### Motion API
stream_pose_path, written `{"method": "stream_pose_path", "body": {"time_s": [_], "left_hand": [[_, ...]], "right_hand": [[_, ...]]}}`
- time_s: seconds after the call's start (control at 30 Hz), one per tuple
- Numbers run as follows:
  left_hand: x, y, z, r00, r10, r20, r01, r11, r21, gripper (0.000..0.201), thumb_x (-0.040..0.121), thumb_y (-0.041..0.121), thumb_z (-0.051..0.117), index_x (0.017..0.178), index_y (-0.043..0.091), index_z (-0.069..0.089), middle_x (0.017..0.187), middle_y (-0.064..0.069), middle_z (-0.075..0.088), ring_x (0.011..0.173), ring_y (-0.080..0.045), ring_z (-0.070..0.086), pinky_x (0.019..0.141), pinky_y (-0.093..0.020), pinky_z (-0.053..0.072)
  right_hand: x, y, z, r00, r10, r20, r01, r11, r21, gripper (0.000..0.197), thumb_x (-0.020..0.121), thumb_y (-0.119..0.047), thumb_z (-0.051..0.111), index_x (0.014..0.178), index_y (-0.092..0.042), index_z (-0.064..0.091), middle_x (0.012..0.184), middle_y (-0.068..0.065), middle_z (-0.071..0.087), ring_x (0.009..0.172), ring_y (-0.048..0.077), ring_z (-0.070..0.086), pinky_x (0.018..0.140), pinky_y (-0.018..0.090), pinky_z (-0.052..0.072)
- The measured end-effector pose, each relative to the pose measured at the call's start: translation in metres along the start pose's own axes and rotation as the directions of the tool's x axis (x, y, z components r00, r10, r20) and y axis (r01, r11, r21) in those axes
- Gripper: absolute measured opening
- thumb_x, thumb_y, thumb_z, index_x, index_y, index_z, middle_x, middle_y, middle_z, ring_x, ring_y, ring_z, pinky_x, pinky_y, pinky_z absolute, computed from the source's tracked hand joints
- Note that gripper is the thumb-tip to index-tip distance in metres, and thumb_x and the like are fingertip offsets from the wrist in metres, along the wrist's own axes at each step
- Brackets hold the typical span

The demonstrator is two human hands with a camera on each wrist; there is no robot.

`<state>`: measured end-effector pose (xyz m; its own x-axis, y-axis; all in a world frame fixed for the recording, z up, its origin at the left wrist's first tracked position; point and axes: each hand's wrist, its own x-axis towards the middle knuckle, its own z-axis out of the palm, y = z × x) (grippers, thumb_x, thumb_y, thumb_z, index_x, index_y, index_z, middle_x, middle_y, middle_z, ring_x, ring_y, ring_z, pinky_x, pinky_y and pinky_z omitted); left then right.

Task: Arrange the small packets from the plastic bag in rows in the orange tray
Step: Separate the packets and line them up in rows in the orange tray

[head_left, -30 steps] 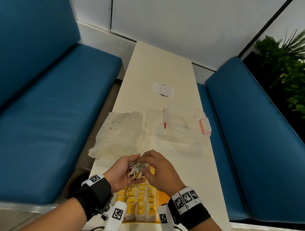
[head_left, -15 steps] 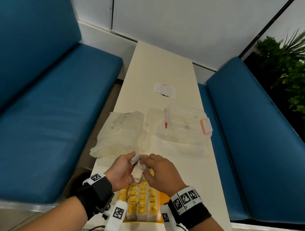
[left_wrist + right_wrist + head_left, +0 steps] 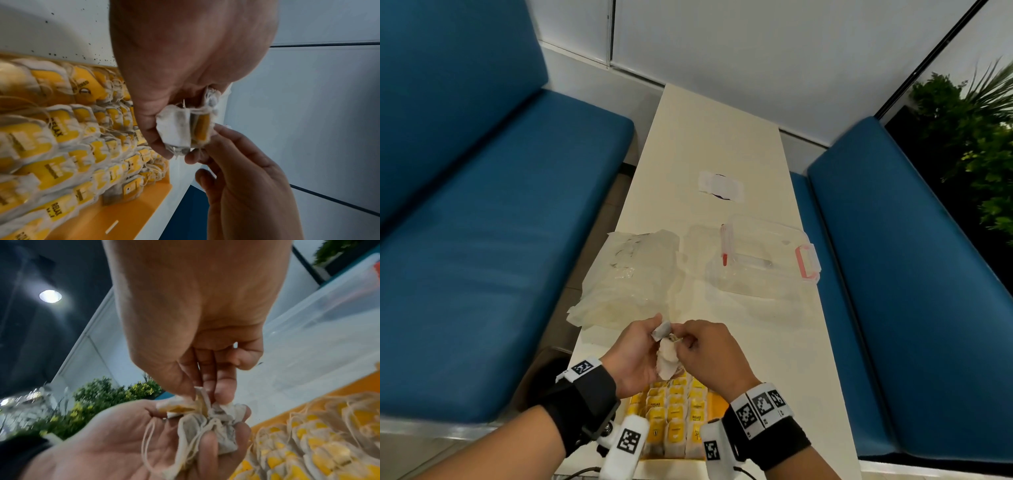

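Small white packets with yellow tags, tea bags with strings, stand in several rows (image 3: 676, 416) in the orange tray (image 3: 715, 401) at the table's near edge. Just above the tray's far end, my left hand (image 3: 659, 334) holds a small bunch of these packets (image 3: 667, 358) in its curled fingers. My right hand (image 3: 681, 339) pinches one packet at the top of that bunch. The wrist views show the bunch (image 3: 180, 129) (image 3: 205, 426) with tangled strings and the filled rows (image 3: 61, 146) (image 3: 308, 443) below. The clear plastic bag (image 3: 630, 277) lies flat beyond my hands.
A clear lidded box with red clips (image 3: 763, 263) sits to the right of the bag. A white sticker (image 3: 720, 185) lies farther up the narrow cream table (image 3: 722, 137). Blue bench seats (image 3: 482, 257) flank the table on both sides.
My hands have risen a little away from the tray. The bunch has turned in my left hand, and my right fingers have teased one packet up at its top.
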<state>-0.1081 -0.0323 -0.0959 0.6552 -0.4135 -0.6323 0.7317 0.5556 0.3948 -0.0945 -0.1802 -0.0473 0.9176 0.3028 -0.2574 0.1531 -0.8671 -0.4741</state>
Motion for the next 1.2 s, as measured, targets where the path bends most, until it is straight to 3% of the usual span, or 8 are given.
{"method": "stream_pose_path", "body": {"time_s": [0.13,0.27,0.37,0.5,0.57,0.73,1.0,1.2], "left_hand": [[0.001,0.002,-0.002,1.0,-0.023,-0.019,0.022,0.999,-0.049,0.061,0.108,0.043,0.03,0.095,0.005,0.076,0.083,-0.016,0.068,0.065,-0.027,0.063,0.063,-0.033,0.052],[-0.003,0.005,0.002,0.999,-0.039,0.025,0.043,0.984,-0.171,0.05,0.107,0.037,0.034,0.088,0.003,0.065,0.08,-0.018,0.067,0.055,-0.022,0.057,0.05,-0.025,0.051],[0.0,0.004,-0.002,0.997,-0.072,0.043,0.079,0.973,-0.216,0.03,0.103,0.037,0.041,0.097,0.011,0.054,0.089,-0.019,0.066,0.063,-0.015,0.042,0.05,-0.022,0.046],[0.003,0.003,-0.007,0.998,-0.062,0.005,0.062,0.985,-0.16,0.047,0.105,0.038,0.038,0.107,0.001,0.066,0.099,-0.02,0.066,0.063,-0.027,0.063,0.056,-0.028,0.053],[0.004,0.002,-0.008,0.999,-0.048,-0.004,0.048,0.996,-0.078,0.049,0.105,0.039,0.037,0.107,0.002,0.068,0.106,-0.021,0.068,0.072,-0.031,0.066,0.064,-0.032,0.052],[0.001,0.002,-0.008,0.999,-0.051,-0.001,0.051,0.998,-0.045,0.048,0.104,0.039,0.038,0.106,0.002,0.069,0.106,-0.021,0.069,0.071,-0.031,0.067,0.063,-0.033,0.052],[0.002,0.001,-0.008,0.998,-0.054,-0.016,0.052,0.994,-0.1,0.047,0.105,0.037,0.04,0.105,-0.001,0.068,0.097,-0.022,0.068,0.063,-0.029,0.064,0.049,-0.026,0.052],[0.008,-0.002,-0.014,0.998,-0.051,-0.032,0.049,0.997,-0.054,0.048,0.104,0.039,0.041,0.109,0.001,0.069,0.103,-0.021,0.07,0.083,-0.034,0.062,0.057,-0.031,0.054]], "right_hand": [[0.002,0.005,-0.005,0.994,0.092,-0.054,-0.079,0.975,0.207,0.01,0.084,-0.012,0.064,0.087,-0.015,0.072,0.062,-0.029,0.061,0.067,-0.005,0.059,0.06,0.01,0.044],[0.004,0.009,-0.017,0.991,0.094,-0.094,-0.069,0.967,0.245,0.008,0.082,-0.015,0.069,0.079,-0.022,0.072,0.07,-0.012,0.066,0.064,-0.002,0.059,0.059,0.011,0.043],[0.004,0.014,-0.028,0.992,0.054,-0.115,-0.032,0.982,0.186,0.01,0.084,-0.016,0.069,0.081,-0.025,0.071,0.073,-0.012,0.066,0.068,0.0,0.06,0.062,0.012,0.045],[0.0,0.021,-0.038,0.987,-0.033,-0.155,0.038,0.999,0.03,0.01,0.087,-0.015,0.065,0.087,-0.025,0.068,0.081,-0.013,0.063,0.075,0.004,0.06,0.07,0.021,0.051],[0.0,0.027,-0.04,0.98,-0.074,-0.187,0.069,0.997,-0.03,0.014,0.09,-0.011,0.059,0.092,-0.022,0.067,0.089,-0.008,0.063,0.08,0.008,0.059,0.073,0.027,0.051],[-0.005,0.042,-0.048,0.969,-0.066,-0.239,0.049,0.996,-0.073,0.016,0.09,-0.008,0.057,0.093,-0.018,0.069,0.093,-0.004,0.065,0.083,0.012,0.06,0.074,0.029,0.052],[-0.029,0.069,-0.031,0.995,0.087,0.045,-0.077,0.977,-0.2,0.015,0.088,-0.016,0.06,0.09,-0.025,0.072,0.097,-0.008,0.065,0.089,0.011,0.06,0.078,0.028,0.052],[-0.036,0.075,-0.022,0.945,0.134,0.298,-0.039,0.951,-0.305,0.021,0.082,-0.012,0.062,0.089,-0.022,0.078,0.093,-0.006,0.073,0.091,0.014,0.067,0.076,0.028,0.054]]}}
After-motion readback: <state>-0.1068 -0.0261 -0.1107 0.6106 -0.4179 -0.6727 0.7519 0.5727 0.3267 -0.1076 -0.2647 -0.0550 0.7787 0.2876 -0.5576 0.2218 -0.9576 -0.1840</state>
